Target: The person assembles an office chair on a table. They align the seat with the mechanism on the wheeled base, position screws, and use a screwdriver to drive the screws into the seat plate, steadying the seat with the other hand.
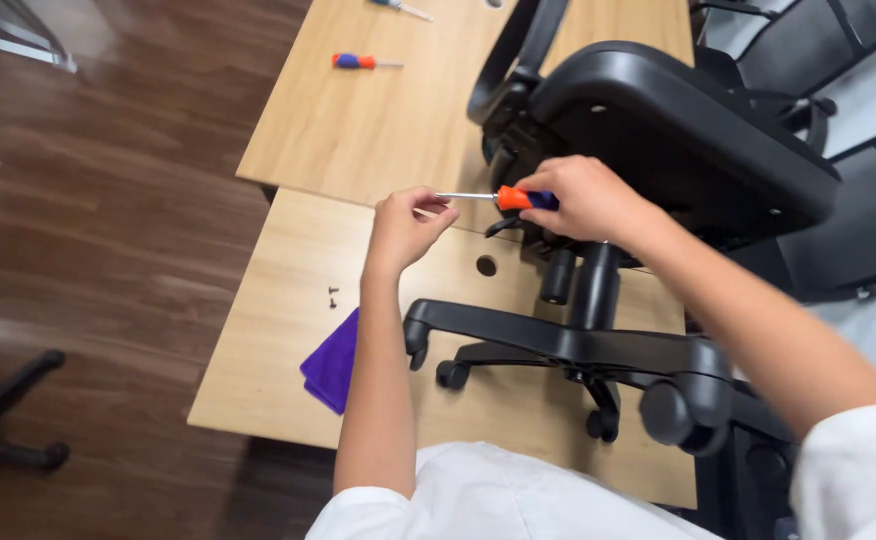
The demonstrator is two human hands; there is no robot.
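My right hand (580, 198) grips the orange and blue handle of a screwdriver (518, 198), its metal shaft pointing left. My left hand (406, 226) pinches the tip of that shaft between thumb and fingers. Both hands hover over a wooden table (288, 300). A black office chair (658, 140) lies on its side on the table, right behind my right hand, with its wheeled base (568, 345) sticking out toward me.
A purple cloth (333, 362) lies under my left forearm. Small dark screws (333, 295) sit on the near table. A second orange and blue screwdriver (358, 62) rests on the far table. Another chair base (3, 420) stands on the dark wood floor at left.
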